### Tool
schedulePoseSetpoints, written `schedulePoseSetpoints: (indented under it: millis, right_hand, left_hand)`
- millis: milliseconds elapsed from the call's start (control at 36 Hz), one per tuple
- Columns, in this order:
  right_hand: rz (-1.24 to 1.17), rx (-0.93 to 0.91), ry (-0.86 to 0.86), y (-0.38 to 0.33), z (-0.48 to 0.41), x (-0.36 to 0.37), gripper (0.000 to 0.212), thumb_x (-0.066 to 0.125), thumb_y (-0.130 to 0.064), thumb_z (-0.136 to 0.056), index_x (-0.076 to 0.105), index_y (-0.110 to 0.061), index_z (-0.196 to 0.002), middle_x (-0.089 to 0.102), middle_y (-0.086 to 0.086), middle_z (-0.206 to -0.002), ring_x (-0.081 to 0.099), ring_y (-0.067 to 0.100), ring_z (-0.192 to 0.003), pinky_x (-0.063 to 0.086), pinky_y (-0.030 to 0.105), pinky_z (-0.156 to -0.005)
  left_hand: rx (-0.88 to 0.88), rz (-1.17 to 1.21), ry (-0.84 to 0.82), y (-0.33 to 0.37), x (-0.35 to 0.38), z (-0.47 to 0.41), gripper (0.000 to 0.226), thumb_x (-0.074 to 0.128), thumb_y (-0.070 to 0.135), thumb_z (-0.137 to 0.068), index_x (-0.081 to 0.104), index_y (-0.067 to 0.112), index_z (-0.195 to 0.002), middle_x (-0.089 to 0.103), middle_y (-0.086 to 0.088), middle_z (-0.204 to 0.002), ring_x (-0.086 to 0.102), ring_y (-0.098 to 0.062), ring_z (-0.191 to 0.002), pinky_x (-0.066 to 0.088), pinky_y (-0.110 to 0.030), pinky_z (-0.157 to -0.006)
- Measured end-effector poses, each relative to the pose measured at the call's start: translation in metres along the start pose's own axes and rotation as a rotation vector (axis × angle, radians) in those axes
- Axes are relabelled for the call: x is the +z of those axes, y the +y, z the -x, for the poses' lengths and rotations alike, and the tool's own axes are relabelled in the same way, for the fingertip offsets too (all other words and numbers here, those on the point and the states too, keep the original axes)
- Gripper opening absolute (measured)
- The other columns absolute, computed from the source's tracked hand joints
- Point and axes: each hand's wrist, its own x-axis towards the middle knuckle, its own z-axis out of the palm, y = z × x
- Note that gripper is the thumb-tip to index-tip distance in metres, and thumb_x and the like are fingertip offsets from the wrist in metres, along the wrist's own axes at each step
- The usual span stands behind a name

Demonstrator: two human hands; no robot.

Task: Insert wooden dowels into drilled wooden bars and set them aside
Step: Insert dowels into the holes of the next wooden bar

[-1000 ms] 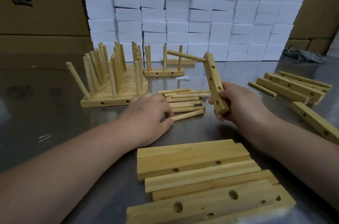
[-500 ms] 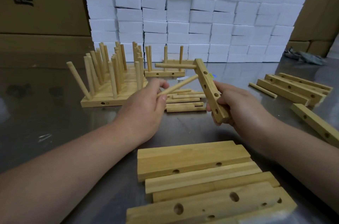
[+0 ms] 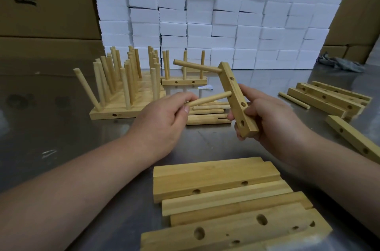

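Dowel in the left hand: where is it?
Head view, centre: the left hand pinches the dowel, its tip at the bar held by the right hand, above the loose dowels.

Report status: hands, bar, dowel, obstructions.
Right hand grips bar, first dowel seated near its top. Left hand pinches loose dowel, tip at bar's side. Nothing between them.

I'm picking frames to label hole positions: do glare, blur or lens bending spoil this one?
Head view: soft, even light, no hard shadows; the held bar and the held dowel are sharp. Head view: the steel table mirrors the white blocks as a pale sheen, not blown out. Head view: wide-angle bending curves the edges and enlarges the near bars.
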Motion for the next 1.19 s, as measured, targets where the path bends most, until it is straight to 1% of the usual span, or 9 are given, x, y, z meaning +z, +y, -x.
schedulePoseSetpoints:
  millis: [167,306,500,750,889,972,1028,1111,1195]
  right_hand:
    - [0.044,-0.002,-0.009,-0.002,0.002,0.001,0.059,0.03,0.002,-0.086,0.055,-0.049,-0.099,0.063,0.007,-0.073,0.059,0.008,-0.057,0.046,0.029,-0.053]
    - [0.047,-0.103,-0.029,-0.003,0.01,0.008,0.048,0.04,-0.017,-0.097,0.065,-0.054,-0.08,0.055,-0.002,-0.062,0.046,0.014,-0.054,0.041,0.026,-0.051]
    - [0.164,-0.117,0.041,-0.006,0.013,0.008,0.035,0.038,-0.026,-0.099,0.048,-0.058,-0.107,0.055,-0.008,-0.056,0.05,0.002,-0.05,0.037,0.025,-0.048]
    - [0.264,-0.161,0.059,-0.011,0.021,0.012,0.038,0.039,-0.023,-0.098,0.036,-0.055,-0.119,0.053,-0.015,-0.049,0.05,-0.001,-0.044,0.037,0.01,-0.042]
    - [0.307,-0.152,0.047,-0.01,0.022,0.011,0.041,0.038,-0.025,-0.097,0.03,-0.053,-0.127,0.053,-0.012,-0.066,0.051,-0.004,-0.048,0.038,0.007,-0.044]
    - [0.319,-0.144,0.037,-0.009,0.023,0.01,0.042,0.037,-0.027,-0.097,0.028,-0.052,-0.129,0.051,-0.012,-0.076,0.051,-0.006,-0.05,0.038,0.007,-0.046]
    - [0.336,-0.145,0.034,-0.008,0.023,0.01,0.043,0.037,-0.028,-0.097,0.027,-0.052,-0.131,0.051,-0.011,-0.075,0.052,-0.006,-0.051,0.039,0.007,-0.046]
    - [0.37,-0.164,0.035,-0.007,0.023,0.011,0.043,0.036,-0.028,-0.097,0.024,-0.053,-0.131,0.051,-0.008,-0.07,0.051,-0.005,-0.052,0.039,0.008,-0.047]
    - [0.414,-0.186,0.038,-0.007,0.022,0.01,0.044,0.036,-0.03,-0.096,0.02,-0.053,-0.131,0.051,-0.007,-0.069,0.051,-0.006,-0.055,0.04,0.007,-0.049]
  left_hand:
    - [-0.001,-0.011,0.034,0.001,-0.001,0.0,0.027,0.044,0.02,-0.091,0.062,0.028,-0.108,0.044,0.016,-0.061,0.044,0.004,-0.062,0.028,-0.011,-0.051]
    - [0.037,-0.028,0.046,0.004,-0.002,0.0,0.018,0.045,0.03,-0.087,0.06,0.032,-0.096,0.047,0.012,-0.063,0.044,0.001,-0.064,0.03,-0.012,-0.051]
    - [0.1,-0.105,0.08,0.012,-0.003,0.001,0.039,0.041,0.035,-0.086,0.064,0.025,-0.117,0.051,0.015,-0.07,0.05,0.0,-0.075,0.033,-0.013,-0.06]
    - [0.179,-0.124,0.124,0.019,-0.008,0.001,0.03,0.044,0.028,-0.089,0.069,0.014,-0.097,0.058,0.002,-0.067,0.046,-0.011,-0.071,0.042,-0.031,-0.06]
    - [0.104,-0.025,0.087,0.019,-0.008,0.0,0.026,0.047,0.027,-0.091,0.069,0.014,-0.09,0.058,0.004,-0.066,0.049,-0.006,-0.074,0.037,-0.018,-0.061]
    - [0.028,0.046,0.067,0.019,-0.008,0.0,0.019,0.05,0.024,-0.09,0.067,0.028,-0.082,0.057,0.004,-0.064,0.05,0.0,-0.07,0.036,-0.01,-0.057]
    - [-0.017,0.085,0.045,0.02,-0.008,0.0,0.022,0.05,0.025,-0.09,0.06,0.039,-0.075,0.056,0.003,-0.062,0.05,0.003,-0.065,0.036,-0.008,-0.055]
    - [-0.084,0.132,0.03,0.021,-0.009,-0.001,0.023,0.049,0.028,-0.089,0.06,0.038,-0.072,0.057,0.002,-0.064,0.049,0.004,-0.064,0.036,-0.007,-0.053]
    - [-0.16,0.181,0.016,0.023,-0.009,-0.003,0.026,0.049,0.027,-0.091,0.061,0.036,-0.071,0.054,0.015,-0.051,0.048,0.009,-0.055,0.033,-0.004,-0.046]
